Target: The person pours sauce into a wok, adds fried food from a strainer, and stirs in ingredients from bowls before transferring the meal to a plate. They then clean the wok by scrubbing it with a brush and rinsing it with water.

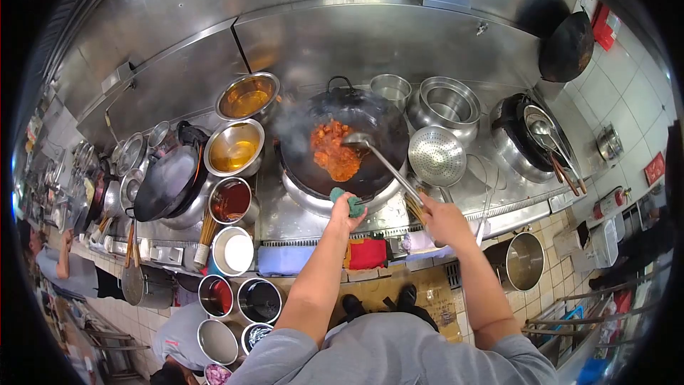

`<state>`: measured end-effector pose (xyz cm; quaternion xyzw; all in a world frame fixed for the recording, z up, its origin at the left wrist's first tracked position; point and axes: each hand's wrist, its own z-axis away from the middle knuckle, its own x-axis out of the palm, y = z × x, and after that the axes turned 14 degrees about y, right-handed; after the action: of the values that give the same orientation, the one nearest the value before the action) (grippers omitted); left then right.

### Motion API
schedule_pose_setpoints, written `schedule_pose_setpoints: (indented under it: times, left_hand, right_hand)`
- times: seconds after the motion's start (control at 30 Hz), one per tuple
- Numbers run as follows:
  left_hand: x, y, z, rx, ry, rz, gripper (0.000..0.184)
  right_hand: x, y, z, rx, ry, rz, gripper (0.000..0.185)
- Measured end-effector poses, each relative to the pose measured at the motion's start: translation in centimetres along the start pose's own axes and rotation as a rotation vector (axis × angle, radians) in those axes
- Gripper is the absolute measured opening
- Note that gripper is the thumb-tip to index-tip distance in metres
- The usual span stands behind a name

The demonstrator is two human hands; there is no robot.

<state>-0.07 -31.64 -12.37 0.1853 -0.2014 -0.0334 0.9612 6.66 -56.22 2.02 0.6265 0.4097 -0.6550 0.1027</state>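
Observation:
A black wok (299, 150) sits on the burner before me, steam rising at its left. In it lies reddish-orange food (333, 153) in chunks with sauce. My right hand (443, 219) is wrapped around the handle of a metal ladle (393, 171), whose bowl touches the right side of the food. At the wok's near rim, my left hand (342, 214) is closed on a folded green cloth (354, 203). Whether a wok handle lies under the cloth is hidden.
Two bowls of yellow oil (234, 146) stand left of the wok, near a pot of red-brown sauce (230, 201). To the right are a perforated strainer (437, 155) and steel pots (449, 103). Another wok (171, 182) sits further left. Two people are at the lower left.

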Motion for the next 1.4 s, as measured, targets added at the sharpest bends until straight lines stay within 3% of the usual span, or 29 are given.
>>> schedule_pose_setpoints:
  times: [0.17,0.3,0.4,0.47,0.53,0.6,0.7,0.87,1.03,1.17,1.27,1.4]
  left_hand:
    - [0.0,-0.1,-0.9,-0.034,0.052,-0.020,0.012]
    - [-0.3,-0.6,1.4,-0.015,-0.039,-0.002,0.011]
    - [-0.7,-0.2,-0.3,-0.041,-0.063,-0.021,0.010]
    - [-0.4,0.0,-1.6,-0.022,-0.011,0.022,0.009]
    - [-0.3,-0.5,0.8,-0.023,-0.020,0.048,0.011]
    - [-1.9,-1.4,3.9,-0.105,-0.090,0.042,0.011]
    - [-4.0,-3.4,9.8,-0.130,-0.091,0.020,0.011]
    - [-1.1,-2.2,7.8,-0.101,-0.041,0.052,0.012]
    - [-4.7,-6.0,4.5,-0.033,-0.116,-0.027,0.015]
    - [-6.4,-8.8,8.9,-0.125,0.025,-0.134,0.015]
    - [-3.5,-5.9,7.7,-0.150,-0.071,0.047,0.017]
    - [-1.7,-3.1,7.8,-0.061,-0.082,0.045,0.018]
  right_hand:
    - [8.6,-2.0,-2.4,0.012,0.105,-0.059,0.048]
    - [3.2,-1.8,0.6,0.011,-0.078,-0.022,0.051]
    - [1.4,0.2,2.0,-0.083,0.060,-0.067,0.055]
    - [-0.7,-0.5,3.9,-0.067,0.030,-0.010,0.057]
    - [-2.8,0.3,5.9,-0.119,-0.030,-0.078,0.058]
    - [-10.0,-1.7,7.3,-0.035,-0.215,-0.122,0.056]
    - [-14.6,-0.3,9.0,-0.077,-0.278,-0.084,0.054]
    - [-10.4,-0.8,5.4,-0.077,-0.221,-0.029,0.052]
    - [-3.5,-1.0,0.8,-0.119,-0.019,0.017,0.049]
    - [-4.9,-1.9,1.3,-0.120,0.012,-0.012,0.048]
    - [-6.8,-2.3,3.1,-0.137,-0.003,-0.093,0.048]
    - [-11.1,-1.6,5.8,-0.137,-0.132,-0.094,0.054]
